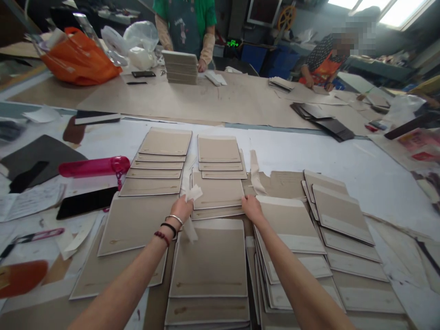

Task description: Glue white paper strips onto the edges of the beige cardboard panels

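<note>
My left hand (182,208), with a silver bangle and two dark bracelets at its wrist, is closed on pale paper-like strips (194,193). A strip end hangs below the fingers. Just right of it lies a beige board (220,189) with a brown smear along its near edge. My right hand (252,208) is closed at that board's right corner; its fingertips are partly hidden. Nearer to me lies a larger beige board (209,261) on a stack. Under my right forearm are overlapping boards with a white band (288,220).
Overlapping boards (154,185) lie at left, others (343,215) at right. A pink case (92,167), black phone (85,202) and pink-handled cutter (41,235) lie far left. Across the table, an orange bag (79,59) and two people, one beside stacked boards (181,68).
</note>
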The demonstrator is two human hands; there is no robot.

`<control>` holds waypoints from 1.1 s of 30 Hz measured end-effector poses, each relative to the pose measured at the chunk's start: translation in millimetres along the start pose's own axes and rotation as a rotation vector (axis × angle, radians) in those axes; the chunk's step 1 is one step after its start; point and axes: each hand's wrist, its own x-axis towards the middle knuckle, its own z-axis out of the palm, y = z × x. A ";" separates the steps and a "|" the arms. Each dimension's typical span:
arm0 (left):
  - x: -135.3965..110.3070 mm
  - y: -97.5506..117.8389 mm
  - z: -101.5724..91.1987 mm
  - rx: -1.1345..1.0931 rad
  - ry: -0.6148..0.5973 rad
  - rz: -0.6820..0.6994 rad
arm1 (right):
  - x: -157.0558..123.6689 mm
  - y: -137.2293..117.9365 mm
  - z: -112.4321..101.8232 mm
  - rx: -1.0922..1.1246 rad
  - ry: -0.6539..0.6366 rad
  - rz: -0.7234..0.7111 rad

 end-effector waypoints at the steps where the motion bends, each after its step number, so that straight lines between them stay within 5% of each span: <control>1: 1.7 0.7 0.7 0.017 -0.011 -0.008 | 2.5 0.4 -0.7 0.001 -0.010 0.005; 11: -16.1 10.9 -24.9 0.154 -0.038 0.007 | -11.4 7.3 -14.5 0.028 -0.061 -0.010; 19: -75.0 -29.0 -22.8 0.159 -0.175 0.040 | -80.4 29.7 -8.9 -0.047 -0.211 -0.043; 24: -83.3 -29.7 -17.1 0.142 -0.195 0.052 | -84.6 30.0 -6.3 -0.160 -0.229 -0.014; 29: -75.8 -27.0 -15.7 0.071 -0.156 0.038 | -70.8 31.5 -5.0 0.223 -0.284 -0.049; 33: -66.2 -36.6 -11.8 -0.029 -0.138 0.009 | -63.1 27.4 -8.8 0.692 -0.428 0.093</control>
